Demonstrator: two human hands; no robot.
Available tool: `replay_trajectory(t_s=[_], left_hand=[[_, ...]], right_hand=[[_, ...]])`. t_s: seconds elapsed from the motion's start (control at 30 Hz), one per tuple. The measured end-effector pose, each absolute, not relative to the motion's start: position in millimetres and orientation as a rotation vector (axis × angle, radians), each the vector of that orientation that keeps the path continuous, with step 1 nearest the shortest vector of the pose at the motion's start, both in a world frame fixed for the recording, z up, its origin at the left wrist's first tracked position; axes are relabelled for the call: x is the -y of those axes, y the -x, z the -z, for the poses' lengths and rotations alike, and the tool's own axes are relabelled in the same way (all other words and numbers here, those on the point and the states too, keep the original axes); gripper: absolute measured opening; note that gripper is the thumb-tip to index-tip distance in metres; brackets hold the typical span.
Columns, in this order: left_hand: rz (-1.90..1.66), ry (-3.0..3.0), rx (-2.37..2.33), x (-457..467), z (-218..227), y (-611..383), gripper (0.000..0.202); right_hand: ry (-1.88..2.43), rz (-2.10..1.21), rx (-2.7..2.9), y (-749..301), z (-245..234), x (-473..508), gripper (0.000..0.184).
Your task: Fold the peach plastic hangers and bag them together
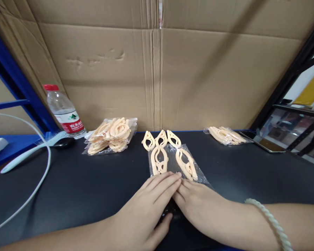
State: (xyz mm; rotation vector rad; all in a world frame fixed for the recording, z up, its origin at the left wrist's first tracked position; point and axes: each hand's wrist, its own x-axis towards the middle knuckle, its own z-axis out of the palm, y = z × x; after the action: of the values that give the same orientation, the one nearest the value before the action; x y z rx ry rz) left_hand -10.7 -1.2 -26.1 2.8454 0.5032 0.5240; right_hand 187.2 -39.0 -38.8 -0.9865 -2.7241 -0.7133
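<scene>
My left hand [154,198] lies flat, fingers stretched forward and thumb apart, its fingertips meeting or overlapping those of my right hand [199,198]. My right hand is also flat, its fingers partly covered by the left. Both rest on the near part of a clear plastic bag [172,157]. Two peach plastic pieces, which look like folded travel hangers, show at the bag: a left hanger [159,158] and a right hanger [185,164]. Beyond them, three pointed hanger ends [161,138] stand in a row. What lies beneath my palms is hidden.
Bagged hangers [111,136] are piled at the back left, beside a water bottle [65,111] and a white cable [45,167]. Another bagged bundle [226,135] and a phone [264,142] lie back right. Cardboard [211,69] walls off the rear of the black table [68,188].
</scene>
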Motion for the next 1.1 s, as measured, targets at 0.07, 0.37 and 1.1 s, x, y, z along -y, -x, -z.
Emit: replay_trajectory(t_s=[0.07,0.37,1.1], left_hand=[[-0.523,-2.849,-0.506,1.2,26.0,11.2,0.078],[-0.449,-2.864,-0.516,1.0,22.2,10.0,0.074],[-0.455,-2.851,-0.502,0.2,21.6,11.1,0.073]], right_hand=[[0.929,0.594,2.719,-191.1,21.7,49.0,0.022],[1.057,0.583,2.525,-243.1,-54.1,-72.3,0.026],[1.345,0.328,2.516,-364.5,33.3,-65.2,0.036]])
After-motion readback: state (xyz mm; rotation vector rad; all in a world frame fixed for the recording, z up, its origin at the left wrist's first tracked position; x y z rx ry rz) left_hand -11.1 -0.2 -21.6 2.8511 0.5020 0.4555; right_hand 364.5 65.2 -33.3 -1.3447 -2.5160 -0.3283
